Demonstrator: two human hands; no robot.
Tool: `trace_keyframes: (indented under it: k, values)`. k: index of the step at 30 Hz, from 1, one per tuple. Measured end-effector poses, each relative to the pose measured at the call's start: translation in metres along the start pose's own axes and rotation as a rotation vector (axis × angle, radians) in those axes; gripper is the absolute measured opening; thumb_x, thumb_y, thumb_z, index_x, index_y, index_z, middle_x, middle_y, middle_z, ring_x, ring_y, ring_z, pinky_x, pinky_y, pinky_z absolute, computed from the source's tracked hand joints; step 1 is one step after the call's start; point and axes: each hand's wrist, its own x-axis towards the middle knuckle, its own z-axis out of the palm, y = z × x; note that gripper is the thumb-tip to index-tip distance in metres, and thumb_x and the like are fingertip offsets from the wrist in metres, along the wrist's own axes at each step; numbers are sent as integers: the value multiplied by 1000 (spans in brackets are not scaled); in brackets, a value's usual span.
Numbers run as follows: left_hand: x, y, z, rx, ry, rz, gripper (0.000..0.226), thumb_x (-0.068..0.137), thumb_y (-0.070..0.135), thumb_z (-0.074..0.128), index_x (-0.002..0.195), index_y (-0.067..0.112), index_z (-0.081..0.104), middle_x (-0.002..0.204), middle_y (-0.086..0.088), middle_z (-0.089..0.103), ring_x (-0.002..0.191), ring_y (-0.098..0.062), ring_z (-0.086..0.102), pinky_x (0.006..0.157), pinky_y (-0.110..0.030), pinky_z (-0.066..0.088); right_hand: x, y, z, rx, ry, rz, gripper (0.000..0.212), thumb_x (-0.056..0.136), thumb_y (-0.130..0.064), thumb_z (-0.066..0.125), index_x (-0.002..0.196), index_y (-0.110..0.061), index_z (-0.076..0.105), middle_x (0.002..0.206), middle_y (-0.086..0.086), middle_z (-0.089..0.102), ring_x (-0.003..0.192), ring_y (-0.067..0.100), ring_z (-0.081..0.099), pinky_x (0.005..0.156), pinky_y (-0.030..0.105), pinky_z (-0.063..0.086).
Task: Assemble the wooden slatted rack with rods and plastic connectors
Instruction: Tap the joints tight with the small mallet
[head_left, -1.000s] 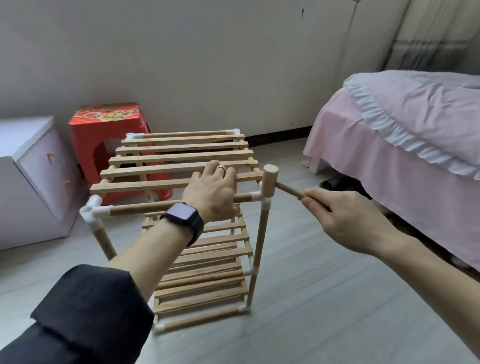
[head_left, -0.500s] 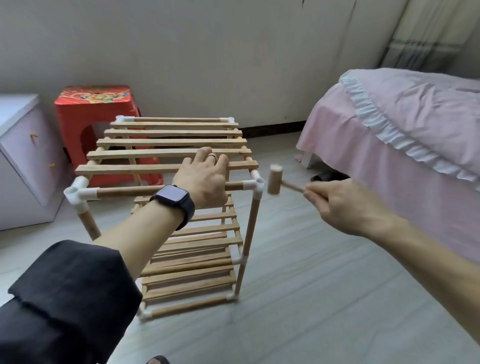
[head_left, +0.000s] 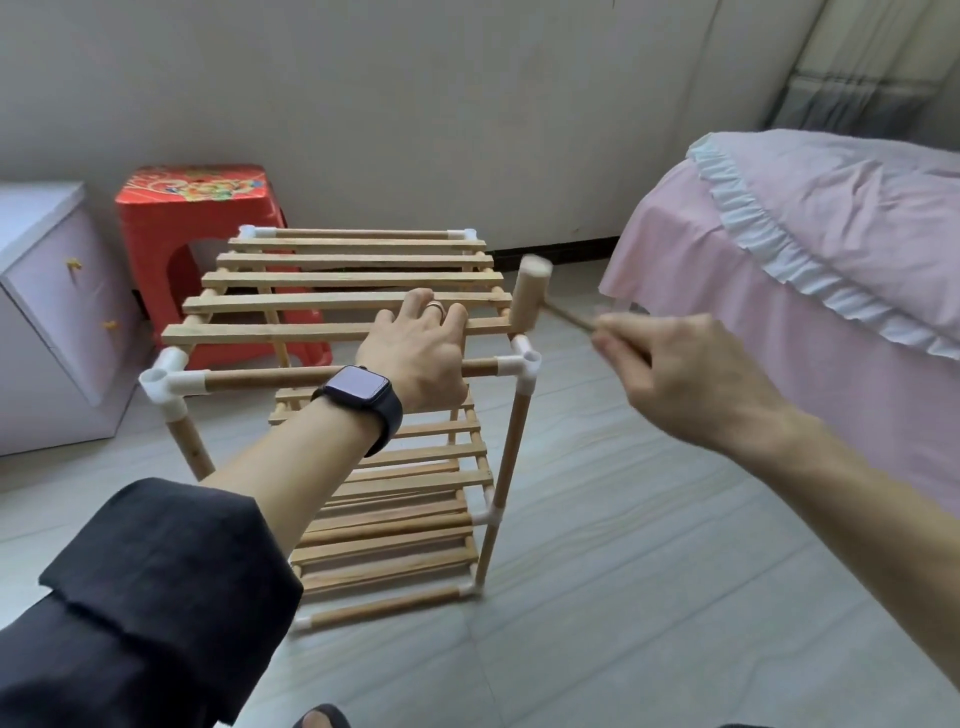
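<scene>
The wooden slatted rack (head_left: 332, 301) stands upright on the floor, its rods joined by white plastic connectors. My left hand (head_left: 415, 353) rests on the top front rod (head_left: 270, 376), fingers curled over it and reaching the nearest slat. My right hand (head_left: 675, 379) grips the thin handle of a small wooden mallet (head_left: 527, 301). The mallet head hangs just above the front right corner connector (head_left: 524, 364), a little behind it. The right hand and handle are blurred by motion.
A red plastic stool (head_left: 197, 208) stands behind the rack by the wall. A white and lilac cabinet (head_left: 47, 312) is at the left. A bed with a pink cover (head_left: 805, 249) fills the right side. Grey floor tiles lie in front.
The mallet head dropped beside the front right corner connector half a second ago and now is lifted above it again. My left hand stays on the front rod. The camera has shifted.
</scene>
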Motion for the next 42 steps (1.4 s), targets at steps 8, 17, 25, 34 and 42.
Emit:
trace_keyframes:
  k: [8,17,25,34,42]
  values:
    - [1,2,-1,-14,3,-6,55,86,30,58,136,21,36,141,-10,48,148,-29,17,108,-53,37,-18,0,16,-4,-129,109,26,103,-36,47,95,-20,65,60,0,56,58,25,56,57,43,47]
    - [-1,5,-5,-25,-15,-14,54,89,28,55,139,21,35,143,-8,47,149,-28,16,111,-52,35,-43,-1,52,1177,10,922,31,110,-29,37,110,-13,64,70,-2,41,42,6,27,35,19,22]
    - [0,6,-5,-5,-29,-29,61,88,30,57,143,20,32,145,-8,45,148,-29,16,112,-52,34,-58,-11,65,1236,-61,846,29,110,-29,41,116,-16,66,67,-4,44,42,5,26,36,19,23]
    - [1,9,-4,13,4,-32,57,88,28,54,141,21,35,143,-9,47,147,-29,19,110,-50,35,-70,9,74,1230,-121,914,30,110,-29,41,117,-14,66,66,-4,45,43,5,25,36,18,23]
    - [5,10,-3,16,9,-47,57,87,28,55,140,22,35,140,-9,49,146,-29,21,109,-50,37,-65,-5,87,1302,-21,883,31,110,-29,38,114,-12,64,66,-4,41,47,7,27,38,21,24]
